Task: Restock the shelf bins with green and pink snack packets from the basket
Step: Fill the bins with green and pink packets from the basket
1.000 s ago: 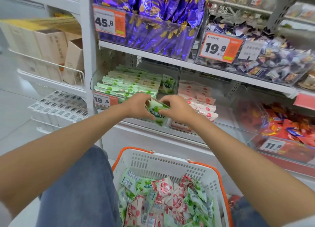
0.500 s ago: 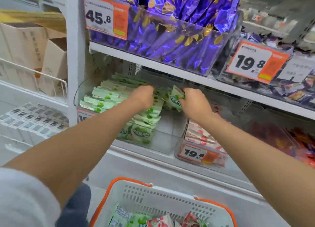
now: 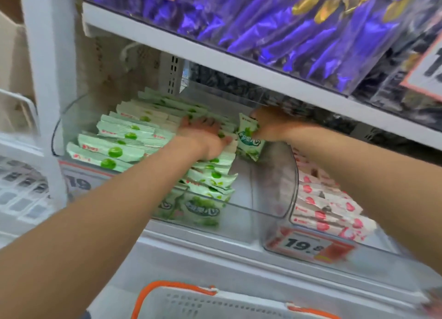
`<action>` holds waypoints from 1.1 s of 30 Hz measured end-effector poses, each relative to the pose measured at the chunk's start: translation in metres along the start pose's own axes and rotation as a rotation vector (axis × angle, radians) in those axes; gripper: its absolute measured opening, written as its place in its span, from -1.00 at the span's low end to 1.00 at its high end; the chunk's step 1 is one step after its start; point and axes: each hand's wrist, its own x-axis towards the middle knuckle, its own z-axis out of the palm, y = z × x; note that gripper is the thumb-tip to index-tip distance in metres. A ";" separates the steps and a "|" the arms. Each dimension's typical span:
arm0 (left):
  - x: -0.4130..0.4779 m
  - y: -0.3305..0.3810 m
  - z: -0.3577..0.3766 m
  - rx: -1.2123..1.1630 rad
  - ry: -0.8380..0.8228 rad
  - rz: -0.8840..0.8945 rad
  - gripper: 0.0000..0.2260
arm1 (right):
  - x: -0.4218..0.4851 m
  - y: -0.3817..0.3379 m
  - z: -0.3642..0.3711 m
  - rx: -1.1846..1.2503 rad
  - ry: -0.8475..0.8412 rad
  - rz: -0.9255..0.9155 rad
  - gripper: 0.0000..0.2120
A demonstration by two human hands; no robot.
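Note:
Rows of green snack packets (image 3: 124, 136) fill a clear shelf bin (image 3: 270, 199). My left hand (image 3: 203, 134) lies flat with spread fingers on the packets at the bin's middle, pressing them leftward. My right hand (image 3: 270, 124) reaches in beside it and grips an upright green packet (image 3: 248, 136) at the right end of the row. To the right, a second clear bin (image 3: 275, 243) holds pink packets (image 3: 327, 208). Only the white and orange rim of the basket (image 3: 181, 292) shows at the bottom edge; its contents are out of view.
The shelf board (image 3: 239, 67) above sits low over both hands, carrying a bin of purple bags (image 3: 299, 26). A white upright post (image 3: 47, 79) stands at the left. Orange price tags (image 3: 308, 244) hang on the bin fronts. The bin floor right of the green rows is bare.
The view has moved closer and lower toward the bin. Both hands have gone deeper in; the left now presses flat on the rows, and the right holds its packet upright at the row's end.

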 end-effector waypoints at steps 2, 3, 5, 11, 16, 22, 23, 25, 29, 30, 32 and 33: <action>0.000 -0.002 0.001 -0.004 -0.002 0.000 -0.37 | 0.007 -0.002 0.008 -0.012 -0.001 -0.013 -0.76; -0.001 -0.002 0.001 -0.005 -0.003 0.003 -0.37 | 0.010 -0.002 0.011 -0.017 0.001 -0.012 -0.78; -0.001 -0.002 0.000 0.000 0.002 0.009 -0.37 | 0.014 -0.004 0.017 -0.031 -0.004 -0.018 -0.78; 0.000 -0.002 0.002 0.007 0.014 0.022 -0.37 | 0.017 -0.012 0.030 -0.023 -0.079 0.009 -0.63; -0.002 -0.002 -0.001 -0.003 0.015 0.025 -0.38 | 0.021 -0.011 0.031 0.014 0.032 0.064 -0.50; -0.004 -0.001 -0.002 -0.008 0.013 0.035 -0.38 | 0.018 -0.016 0.033 -0.007 0.006 0.099 -0.65; -0.004 -0.001 -0.003 -0.008 0.013 0.037 -0.38 | 0.017 -0.016 0.033 -0.015 -0.012 0.094 -0.64; -0.004 -0.001 -0.003 -0.005 0.014 0.037 -0.38 | 0.016 -0.016 0.034 -0.016 -0.030 0.088 -0.61; -0.005 -0.001 -0.004 -0.006 0.003 0.036 -0.38 | 0.018 -0.014 0.028 0.043 -0.081 0.092 -0.65; -0.005 -0.001 -0.004 -0.006 -0.002 0.037 -0.38 | 0.019 -0.013 0.024 0.069 -0.099 0.102 -0.70; -0.005 -0.001 -0.004 -0.005 -0.004 0.037 -0.38 | 0.022 -0.011 0.016 0.115 -0.087 0.125 -0.72; -0.005 -0.001 -0.004 -0.008 -0.006 0.035 -0.38 | 0.023 -0.010 0.015 0.122 -0.054 0.129 -0.72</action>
